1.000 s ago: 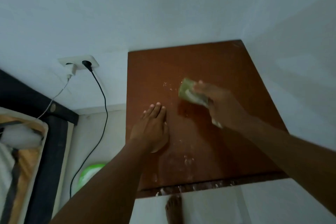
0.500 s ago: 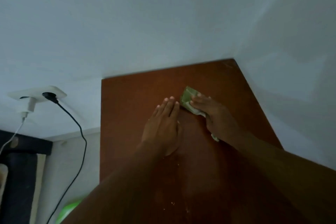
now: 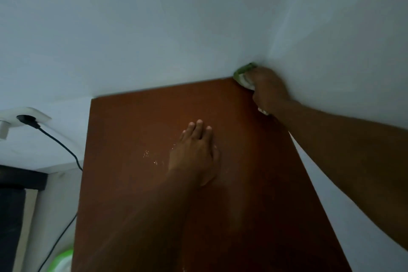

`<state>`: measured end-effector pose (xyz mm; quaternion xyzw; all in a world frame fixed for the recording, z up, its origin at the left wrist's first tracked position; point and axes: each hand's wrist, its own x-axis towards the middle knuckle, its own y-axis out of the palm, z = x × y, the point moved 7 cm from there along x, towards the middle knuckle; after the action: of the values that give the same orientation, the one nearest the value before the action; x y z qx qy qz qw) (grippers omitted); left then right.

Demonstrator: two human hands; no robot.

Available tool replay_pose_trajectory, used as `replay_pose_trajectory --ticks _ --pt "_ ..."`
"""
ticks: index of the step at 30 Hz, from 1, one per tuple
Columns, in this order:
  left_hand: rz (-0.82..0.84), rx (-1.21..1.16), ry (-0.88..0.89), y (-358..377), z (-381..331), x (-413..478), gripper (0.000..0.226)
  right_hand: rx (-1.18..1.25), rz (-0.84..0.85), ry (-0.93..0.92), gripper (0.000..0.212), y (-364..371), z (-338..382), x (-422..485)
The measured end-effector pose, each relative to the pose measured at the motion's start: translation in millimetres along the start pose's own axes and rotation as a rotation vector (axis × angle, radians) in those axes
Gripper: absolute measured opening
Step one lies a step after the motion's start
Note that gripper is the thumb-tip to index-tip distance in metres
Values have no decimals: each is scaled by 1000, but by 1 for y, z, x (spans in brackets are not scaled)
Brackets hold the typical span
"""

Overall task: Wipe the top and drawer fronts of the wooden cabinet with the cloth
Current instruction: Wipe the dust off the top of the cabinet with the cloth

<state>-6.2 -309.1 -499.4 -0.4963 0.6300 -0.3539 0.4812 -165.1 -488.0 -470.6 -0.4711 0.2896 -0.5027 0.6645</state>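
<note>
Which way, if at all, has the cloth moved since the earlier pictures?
Yes. The cloth, gripped by the right hand, went from the middle of the cabinet top to its far right corner.

Home bedroom: wooden cabinet (image 3: 136, 183) in a white-walled corner, wall socket (image 3: 33, 115) with charger (image 3: 3, 131), bed frame (image 3: 19, 180).

The left hand (image 3: 194, 157) is laid flat on the cabinet top (image 3: 132, 194), the cloth (image 3: 242, 75) is held by the right hand (image 3: 268, 91) in the corner at 1 o'clock from it, and a socket (image 3: 33, 113) with a plugged cable (image 3: 63, 149) is set on the wall at 9 o'clock.
</note>
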Motion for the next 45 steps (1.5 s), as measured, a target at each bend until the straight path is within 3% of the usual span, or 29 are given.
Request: replay_pose_trajectory --ticks 2,7,12,26,38,45 --pt "29 9 -24 1 -4 0 64 -142 66 -57 48 17 -3 1" --pt "81 42 -31 -1 -2 5 63 -239 8 -52 48 32 -13 -1" --pt "125 44 -37 -2 -5 5 63 -262 81 123 50 31 -11 -11" --pt "153 103 -13 0 -4 -4 65 -281 -43 165 57 17 -6 -178" --pt "127 83 19 41 -38 -111 64 -212 -72 146 58 7 -4 -297" --pt "182 36 -6 66 -53 -183 63 -307 86 182 54 -8 9 -381"
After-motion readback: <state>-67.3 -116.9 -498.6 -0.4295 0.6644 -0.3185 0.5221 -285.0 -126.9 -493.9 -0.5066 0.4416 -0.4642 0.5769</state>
